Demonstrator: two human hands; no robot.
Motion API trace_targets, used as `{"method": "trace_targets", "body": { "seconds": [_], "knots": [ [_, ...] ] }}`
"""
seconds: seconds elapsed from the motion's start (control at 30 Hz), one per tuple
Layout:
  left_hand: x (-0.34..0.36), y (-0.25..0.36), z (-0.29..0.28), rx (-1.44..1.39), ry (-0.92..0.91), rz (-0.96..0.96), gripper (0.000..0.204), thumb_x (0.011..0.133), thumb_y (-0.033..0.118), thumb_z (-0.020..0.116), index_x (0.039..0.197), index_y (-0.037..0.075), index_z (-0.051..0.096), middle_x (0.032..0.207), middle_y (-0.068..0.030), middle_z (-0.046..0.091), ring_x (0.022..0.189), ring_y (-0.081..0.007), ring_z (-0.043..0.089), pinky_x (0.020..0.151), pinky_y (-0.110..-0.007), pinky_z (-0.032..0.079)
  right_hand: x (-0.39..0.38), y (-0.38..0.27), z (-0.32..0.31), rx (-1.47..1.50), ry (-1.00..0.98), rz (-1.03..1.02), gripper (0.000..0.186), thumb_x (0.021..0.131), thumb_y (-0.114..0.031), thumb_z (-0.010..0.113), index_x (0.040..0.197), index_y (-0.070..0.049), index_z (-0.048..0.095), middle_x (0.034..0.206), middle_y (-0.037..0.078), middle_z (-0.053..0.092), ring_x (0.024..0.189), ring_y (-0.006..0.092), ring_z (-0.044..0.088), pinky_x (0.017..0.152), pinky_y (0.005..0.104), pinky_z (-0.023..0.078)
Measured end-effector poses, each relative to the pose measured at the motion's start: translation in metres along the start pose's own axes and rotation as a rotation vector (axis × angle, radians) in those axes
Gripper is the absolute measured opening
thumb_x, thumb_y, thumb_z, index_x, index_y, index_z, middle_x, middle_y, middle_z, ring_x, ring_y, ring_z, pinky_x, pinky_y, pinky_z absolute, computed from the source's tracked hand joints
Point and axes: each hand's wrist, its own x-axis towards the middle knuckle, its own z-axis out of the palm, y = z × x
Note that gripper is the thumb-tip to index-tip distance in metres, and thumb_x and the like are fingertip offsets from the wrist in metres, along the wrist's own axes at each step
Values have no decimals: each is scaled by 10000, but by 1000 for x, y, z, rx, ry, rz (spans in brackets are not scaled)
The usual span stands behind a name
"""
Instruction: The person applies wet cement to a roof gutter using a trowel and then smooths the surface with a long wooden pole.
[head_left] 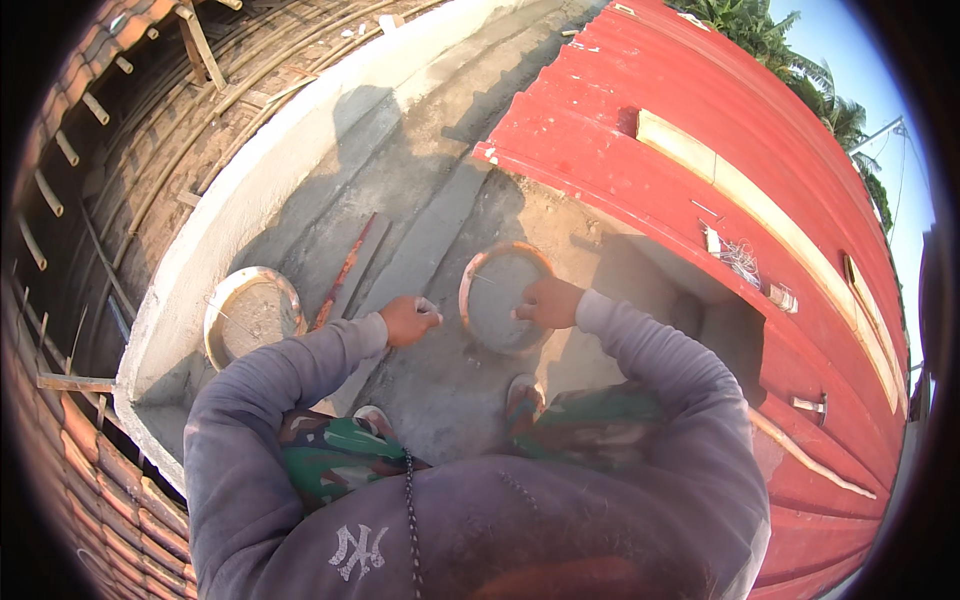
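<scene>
My left hand is closed, its fingers curled together over the grey cement floor. Something small and pale shows at its fingertips, too small to name. My right hand hovers at the right side of a round bucket holding smooth grey mortar. Its fingers are drawn in, and whatever they may hold is hidden. A second bucket with a pale rim and lumpy grey mix stands to the left. Between the buckets lies a long, narrow red tool against a grey strip of board.
A low white wall curves along the left, with roof tiles and bamboo poles beyond. Red metal roofing covers the right, bearing a long plank, a tangle of wire and a hammer-like tool. My feet stand near the right bucket.
</scene>
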Motion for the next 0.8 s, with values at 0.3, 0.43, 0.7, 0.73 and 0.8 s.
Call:
{"method": "trace_targets", "body": {
  "seconds": [0.3,0.43,0.7,0.73,0.8],
  "knots": [
    [-3,2,0,85,36,-17,443,969,262,638,1279,-53,667,1219,-211,713,1152,-270,664,996,-364,496,-9,-7,3,109,149,88,449,935,-394,690,848,46,698,787,253,670,744,383,655,729,470,510],
    [-3,-5,-3,71,57,-28,445,975,247,625,1296,-59,650,1209,-192,714,1158,-264,660,1003,-348,488,-15,-14,3,210,237,78,423,928,-372,688,828,39,695,762,253,651,718,377,646,712,468,505],
    [27,-10,1,-268,-50,6,521,1054,346,497,1426,-15,548,1387,-151,622,1301,-236,570,1127,-360,414,-52,-41,-44,457,241,95,383,923,-315,643,811,48,684,649,202,573,621,284,586,675,437,499],
    [36,3,2,-304,-103,-2,539,1065,369,478,1454,0,522,1420,-145,600,1323,-233,553,1141,-367,404,-60,-38,-54,494,220,109,375,923,-312,641,814,43,687,629,179,553,601,259,566,666,428,496],
    [59,2,8,-447,-216,-59,564,1079,405,446,1497,28,482,1465,-136,570,1358,-232,527,1157,-382,397,-65,-38,-76,565,214,88,359,924,-302,641,806,34,689,603,128,510,576,210,528,624,405,479]
  ]
}}
